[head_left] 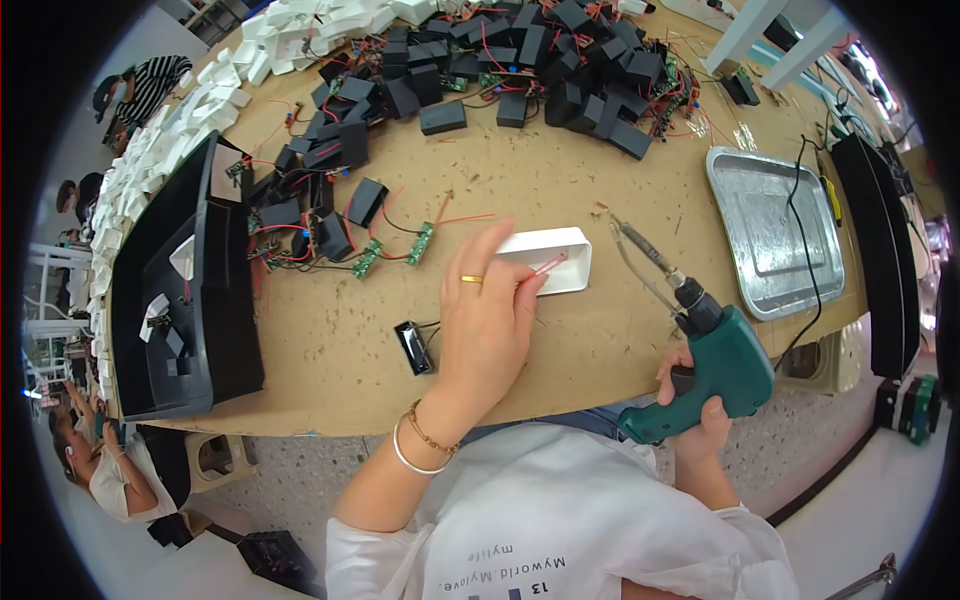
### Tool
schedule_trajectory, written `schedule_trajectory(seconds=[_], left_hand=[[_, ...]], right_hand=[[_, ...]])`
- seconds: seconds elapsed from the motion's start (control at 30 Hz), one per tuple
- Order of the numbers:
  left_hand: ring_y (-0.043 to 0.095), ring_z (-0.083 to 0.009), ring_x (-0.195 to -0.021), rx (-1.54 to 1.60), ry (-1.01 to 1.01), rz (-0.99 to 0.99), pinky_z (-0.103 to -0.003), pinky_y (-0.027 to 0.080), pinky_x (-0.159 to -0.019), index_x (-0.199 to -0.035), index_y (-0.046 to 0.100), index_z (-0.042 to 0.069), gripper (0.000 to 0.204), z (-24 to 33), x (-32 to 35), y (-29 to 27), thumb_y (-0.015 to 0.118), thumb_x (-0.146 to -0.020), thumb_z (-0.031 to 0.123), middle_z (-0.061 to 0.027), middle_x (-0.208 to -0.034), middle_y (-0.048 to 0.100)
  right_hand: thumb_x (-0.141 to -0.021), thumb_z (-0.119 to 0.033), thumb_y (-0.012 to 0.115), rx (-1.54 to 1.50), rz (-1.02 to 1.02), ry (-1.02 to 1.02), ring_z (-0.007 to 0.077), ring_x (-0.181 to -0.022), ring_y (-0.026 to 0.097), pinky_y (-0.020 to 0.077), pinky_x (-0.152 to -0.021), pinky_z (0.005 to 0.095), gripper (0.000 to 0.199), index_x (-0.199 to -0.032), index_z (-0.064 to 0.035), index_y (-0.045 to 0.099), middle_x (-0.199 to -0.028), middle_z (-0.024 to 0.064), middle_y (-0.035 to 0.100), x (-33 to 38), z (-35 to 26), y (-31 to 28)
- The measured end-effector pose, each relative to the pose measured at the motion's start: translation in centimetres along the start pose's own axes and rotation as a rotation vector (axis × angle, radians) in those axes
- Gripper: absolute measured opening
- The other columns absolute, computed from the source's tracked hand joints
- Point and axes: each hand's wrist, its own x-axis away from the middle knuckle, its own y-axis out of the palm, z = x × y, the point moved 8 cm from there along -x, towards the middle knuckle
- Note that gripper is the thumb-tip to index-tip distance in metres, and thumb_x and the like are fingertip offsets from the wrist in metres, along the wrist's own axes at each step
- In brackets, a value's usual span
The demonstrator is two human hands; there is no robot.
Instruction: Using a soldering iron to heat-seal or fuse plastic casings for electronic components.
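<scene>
My left hand (pixel 490 310) is closed in a pinch at the open white plastic case (pixel 572 275). Thin red wires (pixel 549 265) stick out past its thumb and finger into the case. Beside that wrist lies a small black part with a glossy window (pixel 412 347); its dark leads run under the hand. In my right hand (pixel 700 430) is a green soldering gun (pixel 730 365), gripped by its handle, with a finger near the trigger. Its hot tip and curved feed tube (pixel 645 262) point up and left, to the right of the case and apart from it.
Green circuit boards (pixel 421 243) with wires lie left of the case. Black housings (pixel 520 50) are heaped at the back, white cases (pixel 165 165) along the far left. A black bin (pixel 225 300) stands left; a metal tray (pixel 785 230) lies right, a black cord crossing it.
</scene>
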Motion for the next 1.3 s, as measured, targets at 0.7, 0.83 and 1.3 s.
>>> schedule_trajectory(seconds=[0.7, 0.83, 1.3], left_hand=[[0.044, -0.0379, -0.113, -0.017, 0.020, 0.001, -0.044, 0.036, -0.094, -0.084, 0.049, 0.000, 0.013, -0.1, -0.9, 1.0, 0.061, -0.079, -0.002, -0.0171, -0.122, 0.047], [0.045, -0.0374, -0.112, -0.020, 0.020, 0.007, -0.044, 0.036, -0.094, -0.082, 0.048, 0.001, 0.014, -0.3, -1.0, 1.2, 0.061, -0.079, -0.003, -0.0172, -0.123, 0.046], [0.043, -0.0373, -0.113, -0.012, 0.000, -0.004, -0.044, 0.037, -0.094, -0.083, 0.047, 0.000, 0.014, -0.4, -0.9, 1.3, 0.061, -0.079, -0.002, -0.0172, -0.123, 0.045]], right_hand=[[-0.085, -0.037, 0.062, 0.326, -0.120, 0.188, 0.0167, -0.083, 0.057, 0.0483, -0.071, 0.0296, 0.060, -0.124, 0.0063, 0.046, -0.108, 0.0139, 0.058, 2.8, 1.3, -0.1], [-0.084, -0.036, 0.064, 0.391, -0.158, 0.146, 0.0152, -0.076, 0.059, 0.0484, -0.068, 0.0289, 0.056, -0.118, 0.0049, 0.047, -0.089, 0.0092, 0.061, 2.1, 1.4, 0.6], [-0.090, -0.042, 0.053, 0.444, -0.129, 0.241, 0.0150, -0.080, 0.053, 0.0442, -0.072, 0.0302, 0.054, -0.119, 0.0025, 0.049, -0.088, 0.0066, 0.058, 2.3, 1.5, 1.3]])
